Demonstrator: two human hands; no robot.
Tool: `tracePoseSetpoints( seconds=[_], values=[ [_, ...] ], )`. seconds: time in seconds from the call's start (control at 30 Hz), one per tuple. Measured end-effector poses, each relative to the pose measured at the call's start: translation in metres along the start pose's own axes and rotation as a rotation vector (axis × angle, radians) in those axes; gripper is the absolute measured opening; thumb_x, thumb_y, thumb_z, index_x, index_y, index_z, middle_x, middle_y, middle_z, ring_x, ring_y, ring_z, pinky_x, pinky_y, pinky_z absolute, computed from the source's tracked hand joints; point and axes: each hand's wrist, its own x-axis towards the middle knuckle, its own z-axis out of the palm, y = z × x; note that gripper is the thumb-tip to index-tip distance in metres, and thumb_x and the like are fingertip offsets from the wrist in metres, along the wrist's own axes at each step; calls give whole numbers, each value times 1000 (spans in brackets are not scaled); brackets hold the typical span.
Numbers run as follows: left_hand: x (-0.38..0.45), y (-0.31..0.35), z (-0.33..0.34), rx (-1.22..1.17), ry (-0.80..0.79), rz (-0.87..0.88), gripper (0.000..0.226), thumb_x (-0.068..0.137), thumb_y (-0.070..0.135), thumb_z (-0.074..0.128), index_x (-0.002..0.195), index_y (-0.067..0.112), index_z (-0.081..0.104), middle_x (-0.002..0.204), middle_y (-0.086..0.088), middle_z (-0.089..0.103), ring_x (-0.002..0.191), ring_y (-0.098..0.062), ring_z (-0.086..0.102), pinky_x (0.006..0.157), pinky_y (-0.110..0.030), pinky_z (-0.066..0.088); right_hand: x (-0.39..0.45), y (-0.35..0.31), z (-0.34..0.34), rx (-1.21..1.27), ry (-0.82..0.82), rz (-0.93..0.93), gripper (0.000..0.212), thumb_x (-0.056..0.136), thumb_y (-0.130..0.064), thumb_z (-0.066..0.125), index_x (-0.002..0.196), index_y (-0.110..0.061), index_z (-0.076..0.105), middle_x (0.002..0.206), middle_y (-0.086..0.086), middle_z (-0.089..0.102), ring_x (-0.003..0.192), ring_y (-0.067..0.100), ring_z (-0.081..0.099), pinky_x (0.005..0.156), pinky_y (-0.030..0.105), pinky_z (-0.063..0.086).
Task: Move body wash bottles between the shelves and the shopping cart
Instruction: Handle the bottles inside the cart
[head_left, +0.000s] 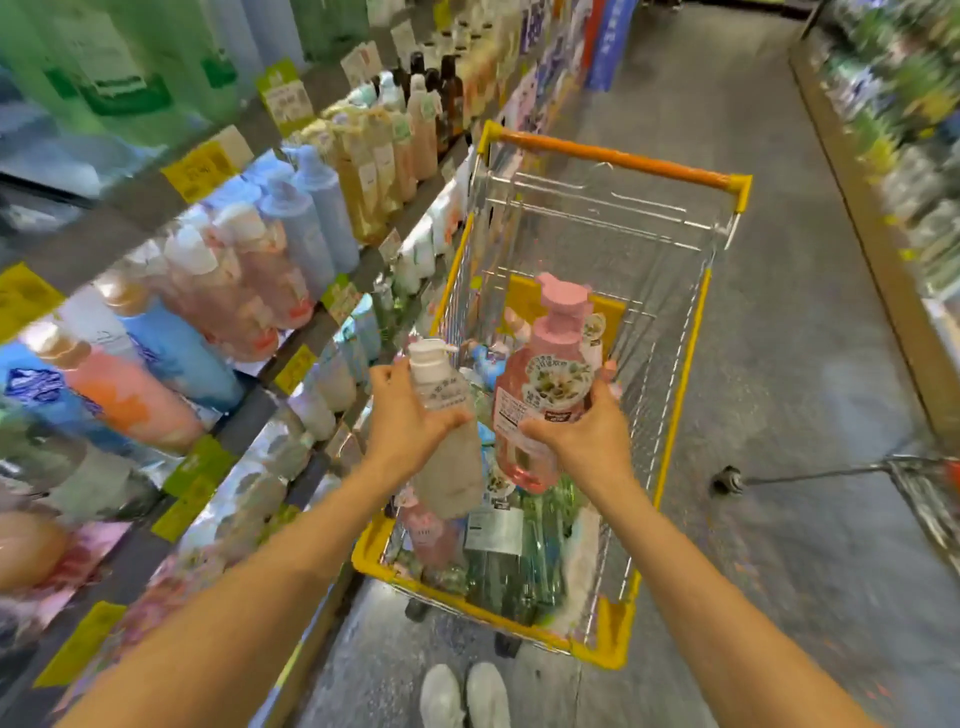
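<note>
My left hand (410, 415) grips a pale grey bottle with a white pump (447, 457) around its upper body. My right hand (582, 441) grips a pink bottle with a pink pump top (545, 384) around its middle. I hold both bottles above the near end of the shopping cart (680, 395), a wire basket with yellow trim and an orange handle. Several more bottles, green, pink and clear (498, 561), lie in the cart's near end. The shelves (249, 291) on my left carry rows of body wash bottles in blue, pink, orange and yellow.
The cart stands close against the shelf edge on the left. Grey aisle floor (779, 312) stretches to the right. Part of a second cart with a wheel (727, 480) shows at the right edge. Another stocked shelf (909, 130) lines the far right. My white shoes (462, 696) stand behind the cart.
</note>
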Motion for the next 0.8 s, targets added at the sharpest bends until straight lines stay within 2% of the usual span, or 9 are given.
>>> tracePoseSetpoints(
  seconds=[0.1, 0.2, 0.27, 0.33, 0.43, 0.53, 0.6, 0.7, 0.8],
  values=[
    [-4, -32, 38, 44, -117, -99, 71, 64, 16, 86, 123, 1, 49, 117, -13, 37, 103, -20, 40, 80, -12, 27, -1, 38, 3, -82, -59, 140, 69, 61, -18, 87, 121, -13, 52, 106, -3, 60, 96, 11, 56, 75, 20, 41],
    [-10, -59, 68, 99, -205, -211, 67, 64, 17, 86, 119, 0, 51, 123, -18, 40, 111, -27, 43, 83, -18, 29, -4, 75, 5, -161, -98, 248, 58, 64, -12, 86, 114, -5, 57, 107, 6, 65, 86, 11, 53, 62, 11, 33],
    [-14, -78, 83, 126, -250, -271, 68, 63, 20, 86, 119, 1, 52, 123, -19, 42, 110, -26, 43, 79, -18, 30, -5, 97, 7, -223, -135, 342, 58, 65, -15, 86, 115, -7, 58, 110, 7, 66, 89, 15, 57, 66, 15, 36],
    [-15, -87, 93, 169, -302, -314, 71, 63, 24, 86, 120, 3, 51, 122, -17, 42, 112, -26, 42, 83, -22, 32, -3, 115, 10, -269, -185, 429, 65, 63, -21, 86, 120, -10, 56, 116, 5, 65, 103, 21, 61, 74, 21, 41],
    [-9, -100, 100, 221, -383, -332, 80, 56, 42, 84, 120, 8, 50, 121, -14, 45, 112, -28, 48, 91, -34, 43, 1, 137, 17, -286, -266, 523, 77, 60, -32, 88, 126, -13, 51, 120, 2, 64, 107, 22, 61, 79, 25, 45],
    [-7, -100, 105, 334, -428, -329, 76, 66, 34, 82, 125, 5, 45, 126, -14, 39, 113, -32, 46, 91, -38, 41, 13, 145, 23, -307, -328, 562, 68, 62, -33, 86, 120, -14, 57, 116, 2, 65, 104, 23, 62, 80, 28, 47],
    [-9, -97, 114, 366, -454, -304, 76, 69, 27, 81, 130, 4, 41, 131, -14, 34, 116, -33, 45, 95, -36, 38, 23, 144, 27, -360, -382, 596, 56, 64, -35, 85, 111, -13, 63, 110, 5, 67, 96, 24, 64, 72, 29, 52],
    [-15, -94, 127, 327, -459, -312, 71, 74, 19, 77, 134, 5, 41, 137, -15, 30, 120, -34, 44, 103, -38, 37, 32, 137, 32, -372, -428, 669, 37, 68, -28, 82, 96, -12, 62, 96, 7, 66, 74, 21, 63, 40, 23, 46],
    [-15, -94, 127, 319, -478, -363, 77, 74, 20, 76, 138, 6, 36, 139, -16, 29, 125, -36, 39, 106, -42, 36, 31, 135, 33, -361, -428, 668, 24, 75, -21, 79, 86, -13, 59, 89, 7, 66, 63, 16, 59, 33, 18, 40]
  ],
)
